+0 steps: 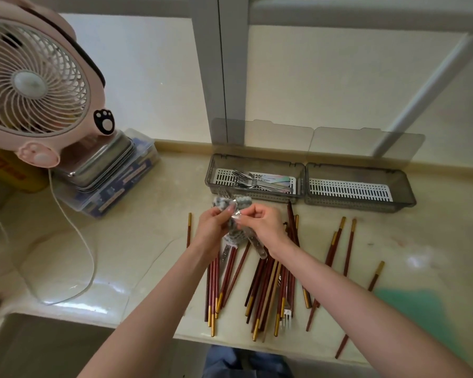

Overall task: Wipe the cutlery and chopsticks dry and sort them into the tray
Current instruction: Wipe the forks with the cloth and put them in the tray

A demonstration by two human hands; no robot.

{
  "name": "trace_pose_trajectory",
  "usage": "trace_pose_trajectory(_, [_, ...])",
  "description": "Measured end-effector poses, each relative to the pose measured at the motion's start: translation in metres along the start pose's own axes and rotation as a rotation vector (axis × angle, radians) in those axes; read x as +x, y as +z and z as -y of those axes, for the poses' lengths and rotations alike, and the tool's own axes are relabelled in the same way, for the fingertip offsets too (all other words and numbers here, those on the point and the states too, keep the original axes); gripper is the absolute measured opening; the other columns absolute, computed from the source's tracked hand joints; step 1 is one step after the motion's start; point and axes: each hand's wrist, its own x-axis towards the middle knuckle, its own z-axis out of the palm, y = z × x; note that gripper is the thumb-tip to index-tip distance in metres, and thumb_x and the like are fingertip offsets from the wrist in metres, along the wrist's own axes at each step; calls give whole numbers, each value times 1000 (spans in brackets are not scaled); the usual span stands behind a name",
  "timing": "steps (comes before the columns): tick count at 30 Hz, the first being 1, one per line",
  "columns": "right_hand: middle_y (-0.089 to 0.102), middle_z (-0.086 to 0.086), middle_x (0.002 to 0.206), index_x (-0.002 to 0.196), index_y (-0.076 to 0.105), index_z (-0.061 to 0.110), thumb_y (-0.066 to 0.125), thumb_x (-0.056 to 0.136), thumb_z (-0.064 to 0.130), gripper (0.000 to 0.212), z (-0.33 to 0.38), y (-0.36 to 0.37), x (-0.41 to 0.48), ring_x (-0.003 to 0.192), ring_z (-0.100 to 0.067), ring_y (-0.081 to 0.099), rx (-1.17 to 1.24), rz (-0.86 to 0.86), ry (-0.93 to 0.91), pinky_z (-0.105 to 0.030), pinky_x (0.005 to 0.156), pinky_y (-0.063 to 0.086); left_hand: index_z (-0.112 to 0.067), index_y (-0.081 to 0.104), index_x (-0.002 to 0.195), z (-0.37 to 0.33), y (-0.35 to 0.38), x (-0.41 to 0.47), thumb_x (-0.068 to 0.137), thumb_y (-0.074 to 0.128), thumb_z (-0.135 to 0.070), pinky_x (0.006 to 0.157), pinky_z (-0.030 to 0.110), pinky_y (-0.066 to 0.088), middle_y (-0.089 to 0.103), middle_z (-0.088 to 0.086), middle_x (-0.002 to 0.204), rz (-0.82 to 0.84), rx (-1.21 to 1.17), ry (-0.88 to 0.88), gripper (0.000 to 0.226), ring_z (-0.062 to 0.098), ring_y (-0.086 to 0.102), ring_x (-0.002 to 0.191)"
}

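Observation:
My left hand grips a grey patterned cloth wrapped around the upper end of a metal piece of cutlery. My right hand pinches the same piece, whose shiny handle slants down to the right below my fingers. Under my hands lies a heap of red-brown chopsticks with gold tips; a fork lies among them near the counter's front edge. Behind, the left grey tray holds several forks and iridescent handles. The right grey tray shows only its white slotted insert.
A pink fan stands at the left on stacked metal trays and a plastic box; its white cable loops over the counter. Loose chopsticks are scattered to the right. A sink lies at the lower left.

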Motion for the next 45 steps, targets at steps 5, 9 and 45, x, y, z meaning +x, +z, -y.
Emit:
trace_pose_trajectory(5, [69,-8,74,79,66,5,73,77,0,9,-3,3,-10,62,-10,67,3,13,73,-17,58,49,1,66,84,-3,-2,3,77,70,-4,54,23,52,71,8,76,-157,102,17,9,19,68,66])
trace_pose_trajectory(9, [67,-9,72,77,63,5,70,80,1,9,1,4,-21,54,-9,65,51,40,121,-13,52,47,-2,66,78,-8,-2,7,69,78,-6,58,28,55,72,11,74,-213,161,-12,16,23,71,66])
trace_pose_trajectory(45, [72,-8,96,125,58,27,65,85,14,42,-13,-19,-25,69,-12,54,-12,294,90,-19,61,41,4,64,96,-12,-7,19,79,70,-13,53,25,53,70,12,81,-194,-156,-111,25,21,69,65])
